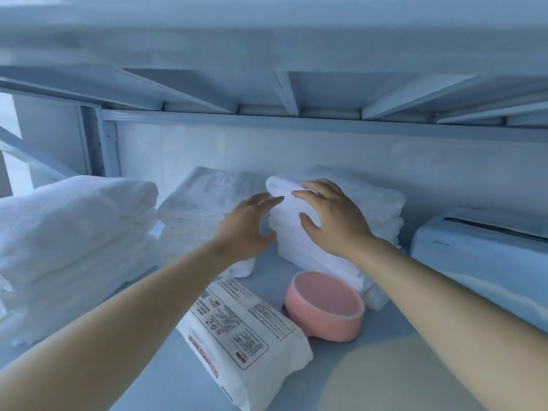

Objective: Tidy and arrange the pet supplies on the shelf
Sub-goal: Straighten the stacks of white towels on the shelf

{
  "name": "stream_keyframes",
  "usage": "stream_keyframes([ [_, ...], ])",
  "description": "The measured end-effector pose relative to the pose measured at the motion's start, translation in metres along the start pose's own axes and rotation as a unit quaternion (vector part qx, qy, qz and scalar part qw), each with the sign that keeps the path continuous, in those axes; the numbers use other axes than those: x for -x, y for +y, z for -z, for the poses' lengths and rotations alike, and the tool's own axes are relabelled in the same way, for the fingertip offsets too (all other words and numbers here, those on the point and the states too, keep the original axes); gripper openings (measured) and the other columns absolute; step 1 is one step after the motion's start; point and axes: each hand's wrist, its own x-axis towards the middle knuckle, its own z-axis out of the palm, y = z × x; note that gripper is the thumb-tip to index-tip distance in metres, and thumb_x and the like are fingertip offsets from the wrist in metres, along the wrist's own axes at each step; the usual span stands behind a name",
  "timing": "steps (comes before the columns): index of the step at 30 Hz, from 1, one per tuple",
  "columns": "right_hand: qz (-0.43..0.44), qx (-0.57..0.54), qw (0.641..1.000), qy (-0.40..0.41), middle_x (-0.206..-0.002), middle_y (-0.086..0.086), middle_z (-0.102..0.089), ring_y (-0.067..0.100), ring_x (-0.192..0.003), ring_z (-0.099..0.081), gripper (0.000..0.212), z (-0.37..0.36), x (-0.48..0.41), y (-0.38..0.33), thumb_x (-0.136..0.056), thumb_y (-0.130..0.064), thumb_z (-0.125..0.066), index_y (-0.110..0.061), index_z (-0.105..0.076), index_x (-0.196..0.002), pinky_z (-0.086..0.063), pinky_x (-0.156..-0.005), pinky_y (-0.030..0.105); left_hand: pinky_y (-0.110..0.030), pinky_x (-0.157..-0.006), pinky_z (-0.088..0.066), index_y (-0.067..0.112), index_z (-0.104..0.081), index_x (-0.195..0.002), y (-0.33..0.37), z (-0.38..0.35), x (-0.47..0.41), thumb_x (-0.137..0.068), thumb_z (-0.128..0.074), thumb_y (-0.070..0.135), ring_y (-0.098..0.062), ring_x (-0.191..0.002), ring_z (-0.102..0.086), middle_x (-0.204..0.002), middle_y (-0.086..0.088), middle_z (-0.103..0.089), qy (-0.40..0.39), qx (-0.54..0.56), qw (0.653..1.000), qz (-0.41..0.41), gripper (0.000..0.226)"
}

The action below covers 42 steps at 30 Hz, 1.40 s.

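A stack of folded white towels (376,203) stands at the back middle of the shelf (267,280). My right hand (332,221) rests spread on its front and top corner, fingers apart. My left hand (249,226) hovers open at the stack's left side, fingertips near the towels. A second folded white stack (204,200) stands just left of it, partly behind my left hand. In front lie a white printed pack (240,327) and a pink bowl (323,307) tipped on its side against the towels.
A large pile of thick white towels (74,232) fills the left of the shelf. A pale box (480,247) sits at the right. The upper shelf's underside (296,93) hangs low overhead. A metal upright (100,143) stands at back left.
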Motion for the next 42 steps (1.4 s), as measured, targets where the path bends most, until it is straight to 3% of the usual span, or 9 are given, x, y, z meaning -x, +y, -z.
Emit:
stream_keyframes([
  [6,-0.037,-0.024,0.999,-0.005,-0.13,0.001,-0.053,0.019,-0.124,-0.043,0.035,0.035,0.029,0.06,-0.091,-0.023,-0.054,-0.015,-0.057,-0.125,-0.029,-0.096,0.019,-0.032,-0.101,-0.039,0.038,-0.032,-0.141,0.06,-0.017,-0.025,-0.081,-0.063,0.029,-0.016,-0.133,-0.035,-0.151,0.007,-0.027,0.006,0.003,0.999,-0.049,0.068],
  [11,-0.054,-0.043,0.997,-0.046,-0.134,-0.006,-0.049,0.012,-0.124,-0.043,0.039,0.049,0.045,0.097,-0.09,-0.033,-0.054,-0.022,-0.052,-0.127,-0.033,-0.098,0.023,-0.033,-0.102,-0.039,0.034,-0.039,-0.138,0.102,-0.032,-0.041,-0.082,-0.063,0.033,-0.014,-0.133,-0.036,-0.149,0.006,-0.032,0.011,0.034,0.999,-0.041,0.062],
  [16,-0.046,-0.038,0.995,-0.086,-0.144,-0.007,-0.036,0.015,-0.131,-0.036,0.058,0.05,0.061,0.118,-0.083,-0.014,-0.058,-0.02,-0.041,-0.137,-0.036,-0.102,0.027,-0.034,-0.102,-0.039,0.025,-0.041,-0.137,0.125,-0.054,-0.037,-0.083,-0.06,0.034,-0.019,-0.128,-0.039,-0.139,0.005,-0.042,0.012,0.025,0.999,-0.042,0.059],
  [20,-0.023,-0.01,0.992,-0.121,-0.15,-0.01,-0.022,0.013,-0.136,-0.026,0.078,0.051,0.065,0.13,-0.075,0.002,-0.055,-0.027,-0.028,-0.143,-0.039,-0.1,0.028,-0.035,-0.105,-0.035,0.031,-0.035,-0.139,0.135,-0.063,-0.031,-0.079,-0.063,0.038,-0.02,-0.136,-0.025,-0.144,0.001,-0.032,0.016,0.001,0.999,-0.029,0.067],
  [25,-0.026,-0.009,0.991,-0.129,-0.153,-0.006,-0.018,0.015,-0.14,-0.02,0.088,0.047,0.06,0.144,-0.074,-0.015,-0.072,-0.025,-0.022,-0.146,-0.034,-0.106,0.031,-0.042,-0.101,-0.042,0.035,-0.035,-0.139,0.15,-0.074,-0.024,-0.069,-0.072,0.047,-0.021,-0.141,-0.007,-0.149,-0.001,-0.018,0.007,-0.047,0.999,0.004,0.08],
  [33,-0.006,-0.031,0.993,-0.115,-0.154,-0.003,-0.016,0.019,-0.14,-0.016,0.099,0.03,0.061,0.151,-0.073,-0.026,-0.077,-0.027,-0.011,-0.148,-0.035,-0.107,0.038,-0.038,-0.072,-0.055,0.038,-0.024,-0.14,0.159,-0.085,-0.021,-0.056,-0.083,0.043,-0.024,-0.138,0.0,-0.145,-0.002,-0.007,-0.017,-0.114,0.993,0.035,0.103],
  [38,0.007,-0.058,0.992,-0.114,-0.154,-0.003,-0.017,0.019,-0.14,-0.016,0.101,0.023,0.063,0.159,-0.071,-0.023,-0.078,-0.028,-0.012,-0.148,-0.033,-0.108,0.037,-0.037,-0.08,-0.053,0.039,-0.008,-0.143,0.159,-0.104,-0.019,-0.053,-0.085,0.044,-0.028,-0.139,0.018,-0.148,-0.001,0.011,-0.017,-0.142,0.988,0.051,0.118],
  [42,0.014,-0.08,0.991,-0.11,-0.154,0.001,-0.016,0.019,-0.142,-0.015,0.098,0.021,0.066,0.162,-0.072,-0.021,-0.078,-0.022,-0.016,-0.148,-0.023,-0.114,0.033,-0.036,-0.075,-0.054,0.039,-0.01,-0.141,0.16,-0.11,-0.021,-0.052,-0.084,0.043,-0.028,-0.139,0.018,-0.148,0.0,0.011,0.004,-0.141,0.989,0.054,0.116],
])
